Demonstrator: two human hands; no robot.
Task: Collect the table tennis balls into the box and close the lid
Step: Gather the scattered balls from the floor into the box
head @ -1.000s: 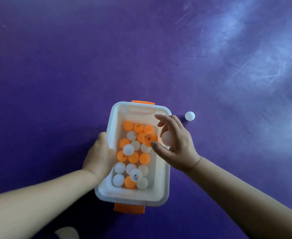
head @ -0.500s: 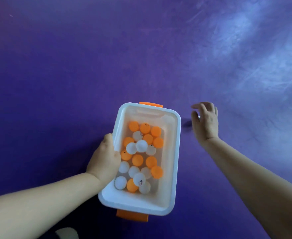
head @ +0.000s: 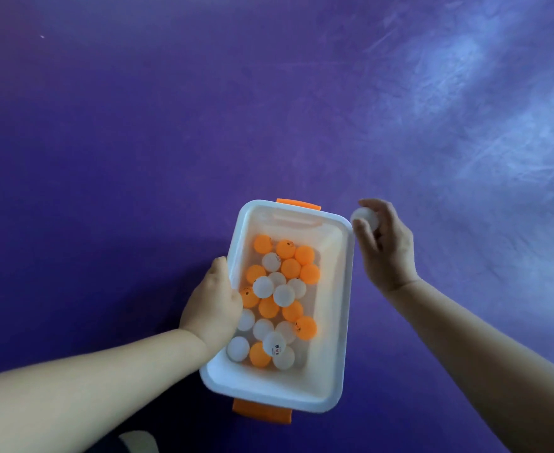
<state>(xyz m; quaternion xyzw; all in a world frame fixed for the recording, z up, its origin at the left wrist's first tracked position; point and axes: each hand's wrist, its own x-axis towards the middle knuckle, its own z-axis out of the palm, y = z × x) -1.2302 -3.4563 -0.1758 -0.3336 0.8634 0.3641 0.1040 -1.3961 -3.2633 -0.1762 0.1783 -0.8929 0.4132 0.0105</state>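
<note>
The white ball (head: pixel 365 218) was pinched in the right hand (head: pixel 385 253) just beside the box (head: pixel 344 308), which the left hand (head: pixel 211 305) gripped; dropping it in came next.

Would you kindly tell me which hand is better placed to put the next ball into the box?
The right hand: it holds a white ball just beside the box, while the left hand grips the box's rim.

Box (head: pixel 342 322) on the mat (head: pixel 138 142), balls (head: pixel 278 295) heaped inside.
The box's left rim is gripped by the left hand (head: pixel 211 308); a single ball (head: pixel 365 218) is held by the right hand (head: pixel 388 256) just beside the far right corner, outside the box.
</note>
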